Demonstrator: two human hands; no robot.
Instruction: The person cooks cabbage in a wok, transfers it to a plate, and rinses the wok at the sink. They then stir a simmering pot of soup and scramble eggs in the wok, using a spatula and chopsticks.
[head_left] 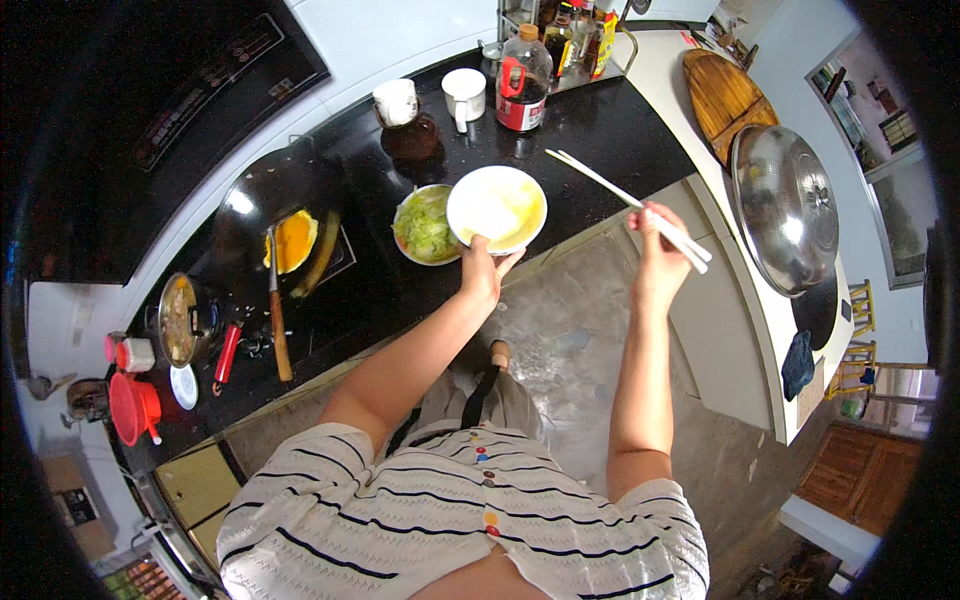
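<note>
My left hand point(482, 272) grips the rim of a white bowl point(480, 205), whose inside is smeared with yellow egg. Just left of it, partly covered by it, a bowl of shredded green vegetable point(425, 228) rests on the black counter. In my right hand point(657, 245) is a pair of pale chopsticks point(610, 187), pointing up and to the left, apart from the bowl. Over at the left, egg point(293, 243) lies in a dark wok point(262, 205). A spatula with a wooden handle point(279, 335) leans in the wok, its blade against the egg.
Along the back stand two white mugs point(464, 94) and a large sauce bottle point(523, 80). A pot of food point(179, 318), a red-handled tool point(228, 355) and a red basin point(133, 408) are at the left. A metal lid point(785, 205) and wooden board point(725, 100) occupy the right counter.
</note>
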